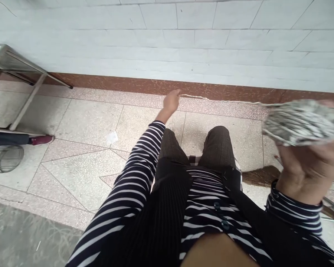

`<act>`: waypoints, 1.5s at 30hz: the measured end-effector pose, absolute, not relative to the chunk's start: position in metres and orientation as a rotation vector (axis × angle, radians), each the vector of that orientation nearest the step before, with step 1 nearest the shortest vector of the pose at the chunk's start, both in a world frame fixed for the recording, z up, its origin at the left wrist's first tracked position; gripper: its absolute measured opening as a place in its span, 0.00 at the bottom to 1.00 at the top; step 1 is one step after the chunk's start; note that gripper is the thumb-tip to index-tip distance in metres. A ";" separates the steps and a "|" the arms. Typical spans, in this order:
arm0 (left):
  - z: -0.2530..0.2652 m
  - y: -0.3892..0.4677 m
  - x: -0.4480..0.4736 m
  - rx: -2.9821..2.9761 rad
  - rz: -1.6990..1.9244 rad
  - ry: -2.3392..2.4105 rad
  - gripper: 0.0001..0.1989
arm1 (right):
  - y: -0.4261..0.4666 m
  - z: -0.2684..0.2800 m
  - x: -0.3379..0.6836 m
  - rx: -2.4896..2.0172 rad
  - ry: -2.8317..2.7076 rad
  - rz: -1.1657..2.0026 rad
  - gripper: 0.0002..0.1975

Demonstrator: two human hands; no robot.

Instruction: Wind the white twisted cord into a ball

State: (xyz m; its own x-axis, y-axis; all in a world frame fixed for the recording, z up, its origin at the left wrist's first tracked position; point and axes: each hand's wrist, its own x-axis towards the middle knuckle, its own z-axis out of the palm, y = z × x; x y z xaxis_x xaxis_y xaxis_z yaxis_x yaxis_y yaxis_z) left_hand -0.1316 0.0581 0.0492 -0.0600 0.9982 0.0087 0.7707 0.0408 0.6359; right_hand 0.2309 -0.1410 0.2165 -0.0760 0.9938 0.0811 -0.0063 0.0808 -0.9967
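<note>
My left hand point(172, 101) reaches forward, its fingers closed on the loose end of a pale twisted cord. Stretched to the right, the cord point(228, 101) runs in a nearly straight line to a thick grey-white ball of cord point(303, 122). That ball, somewhat blurred, sits in my right hand point(308, 163), which is raised close to the camera with fingers wrapped round it. Part of the right hand's fingers is hidden behind the ball.
A white tiled wall point(183, 40) with a brown skirting stands ahead. At left are a metal-framed table point(30, 100), another person's shoe point(41, 139) and a wire basket point(9, 158). A paper scrap point(112, 138) lies on the floor; a broom point(260, 175) is at right.
</note>
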 end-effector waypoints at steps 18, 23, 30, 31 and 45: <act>0.051 -0.047 0.001 1.648 1.017 1.000 0.16 | -0.095 0.131 0.184 -1.124 -0.920 1.733 0.31; 0.057 -0.048 0.006 1.688 0.934 1.089 0.10 | -0.095 0.132 0.186 -1.104 -0.921 1.754 0.32; 0.045 -0.054 0.000 1.849 0.767 1.224 0.13 | -0.087 0.139 0.200 -1.153 -0.904 1.747 0.31; 0.045 -0.053 -0.002 1.877 0.754 1.226 0.14 | -0.085 0.142 0.201 -1.153 -0.897 1.744 0.31; 0.031 -0.035 -0.059 1.968 0.607 1.256 0.16 | -0.047 0.222 0.212 -0.957 -1.163 1.416 0.24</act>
State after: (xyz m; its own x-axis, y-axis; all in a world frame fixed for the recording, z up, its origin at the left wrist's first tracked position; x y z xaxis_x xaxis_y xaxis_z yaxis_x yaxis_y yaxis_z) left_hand -0.0593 -0.0350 0.0307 0.4162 0.9092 0.0113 0.5743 -0.2724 0.7720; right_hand 0.2123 -0.0473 0.2223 -0.1595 0.9868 0.0265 -0.2177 -0.0090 -0.9760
